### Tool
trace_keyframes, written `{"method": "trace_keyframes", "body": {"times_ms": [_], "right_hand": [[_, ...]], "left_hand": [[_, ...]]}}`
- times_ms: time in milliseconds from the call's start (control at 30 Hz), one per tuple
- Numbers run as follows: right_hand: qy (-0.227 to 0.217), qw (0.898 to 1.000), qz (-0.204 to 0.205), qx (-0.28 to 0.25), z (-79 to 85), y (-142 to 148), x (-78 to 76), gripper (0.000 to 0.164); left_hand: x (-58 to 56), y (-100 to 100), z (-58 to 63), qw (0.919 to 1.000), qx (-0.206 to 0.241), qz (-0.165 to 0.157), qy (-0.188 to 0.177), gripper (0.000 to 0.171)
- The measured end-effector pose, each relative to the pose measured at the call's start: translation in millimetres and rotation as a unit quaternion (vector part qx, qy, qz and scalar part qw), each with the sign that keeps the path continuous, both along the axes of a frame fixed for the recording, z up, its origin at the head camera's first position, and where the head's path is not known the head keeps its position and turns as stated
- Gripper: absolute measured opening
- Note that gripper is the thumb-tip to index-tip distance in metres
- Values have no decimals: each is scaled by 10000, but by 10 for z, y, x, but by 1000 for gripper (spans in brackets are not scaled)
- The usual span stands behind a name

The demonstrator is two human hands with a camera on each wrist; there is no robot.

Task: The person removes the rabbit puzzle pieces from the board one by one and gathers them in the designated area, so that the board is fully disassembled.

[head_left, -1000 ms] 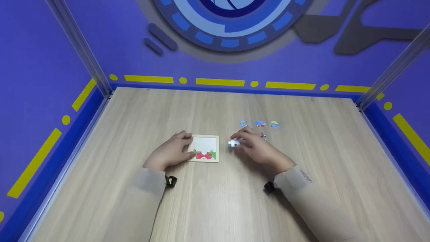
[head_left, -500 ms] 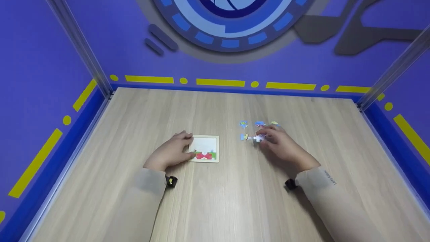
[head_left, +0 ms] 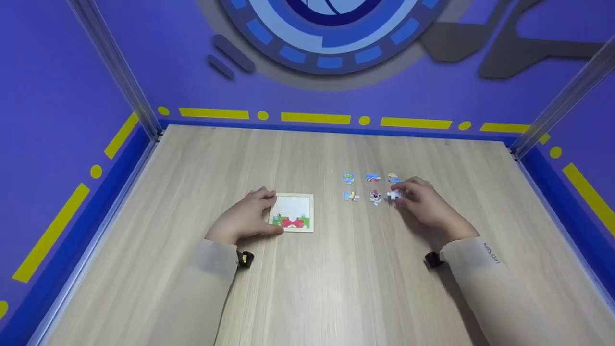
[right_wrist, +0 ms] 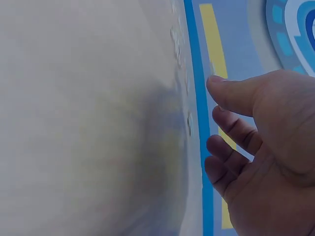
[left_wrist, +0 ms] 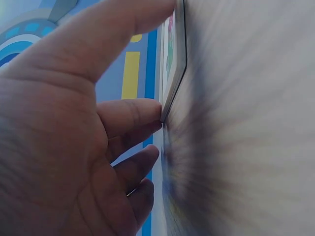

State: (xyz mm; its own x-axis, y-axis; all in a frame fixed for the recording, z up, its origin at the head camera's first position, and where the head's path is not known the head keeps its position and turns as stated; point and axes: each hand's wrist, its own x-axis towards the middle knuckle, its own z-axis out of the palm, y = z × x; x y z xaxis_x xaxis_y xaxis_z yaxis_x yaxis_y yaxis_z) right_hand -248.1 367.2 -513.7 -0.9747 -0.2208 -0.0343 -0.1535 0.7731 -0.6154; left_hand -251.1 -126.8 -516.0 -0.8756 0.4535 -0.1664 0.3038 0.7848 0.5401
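A small square puzzle tray [head_left: 311, 214] lies on the table, its lower strip filled with red and green picture pieces and its upper part bare white. My left hand [head_left: 243, 217] grips it on the left, thumb at the near edge and fingers at the far left corner, as the left wrist view [left_wrist: 170, 93] tray edge confirms. Further right, my right hand [head_left: 427, 206] pinches a whitish puzzle piece [head_left: 393, 195] between thumb and fingertips. Beside that hand lie loose pieces: a red-and-white one [head_left: 375, 197] and a blue-and-yellow one [head_left: 352, 196].
Behind these lies a row of three more pieces: a blue one [head_left: 348, 178], a blue-and-red one [head_left: 372, 177] and a yellow-and-blue one [head_left: 393, 178]. Blue panels [head_left: 307, 96] with yellow marks wall in the wooden table [head_left: 288, 288] at the back and sides.
My right hand has moved right with the whitish piece, uncovering pieces of the front row. The left thumb has slid along the tray's near edge, and the tray has stayed in place.
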Motion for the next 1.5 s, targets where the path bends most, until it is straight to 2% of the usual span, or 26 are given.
{"method": "trace_keyframes", "body": {"times_ms": [433,867,1267,1500], "right_hand": [[-175,9992,-150,313,-40,76,-31,36],[-119,9984,47,552,-58,92,-36,36],[-231,9983,-203,490,-11,47,-15,42],[-139,9995,-235,128,55,-136,10,47]], "left_hand": [[13,9,11,10000,-6,-4,-9,103],[21,11,16,10000,40,-11,-17,104],[8,17,30,10000,-3,-12,7,103],[1,13,8,10000,-37,7,8,103]]}}
